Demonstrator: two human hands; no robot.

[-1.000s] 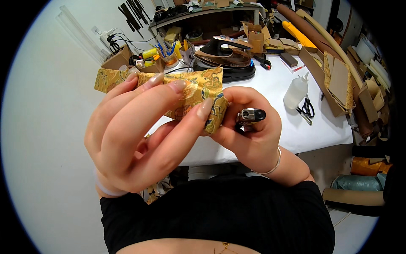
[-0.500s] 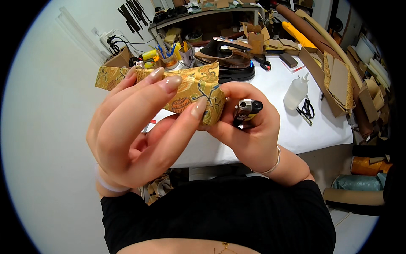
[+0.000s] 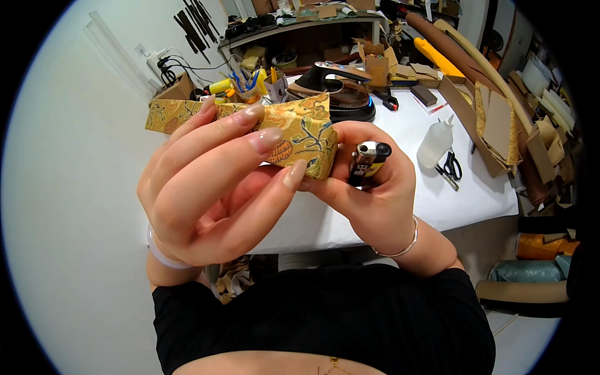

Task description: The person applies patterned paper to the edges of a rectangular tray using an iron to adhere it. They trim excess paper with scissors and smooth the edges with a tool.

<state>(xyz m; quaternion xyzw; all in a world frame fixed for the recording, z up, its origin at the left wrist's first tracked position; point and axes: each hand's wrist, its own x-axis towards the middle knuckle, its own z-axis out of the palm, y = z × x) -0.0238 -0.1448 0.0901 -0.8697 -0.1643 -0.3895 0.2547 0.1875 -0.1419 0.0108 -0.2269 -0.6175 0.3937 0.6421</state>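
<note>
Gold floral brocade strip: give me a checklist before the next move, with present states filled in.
1. Right end of the gold floral brocade strip against the right hand: ok, touching.
2. Black lighter with silver metal top held in the right hand: ok.
3. Lighter unlit: ok, no flame visible.
4. Left hand gripping firmly: cannot tell; its fingers overlap the strip.
5. Strip's far side: cannot tell, hidden.
6. Translucent white plastic squeeze bottle apart from both hands: ok.
</note>
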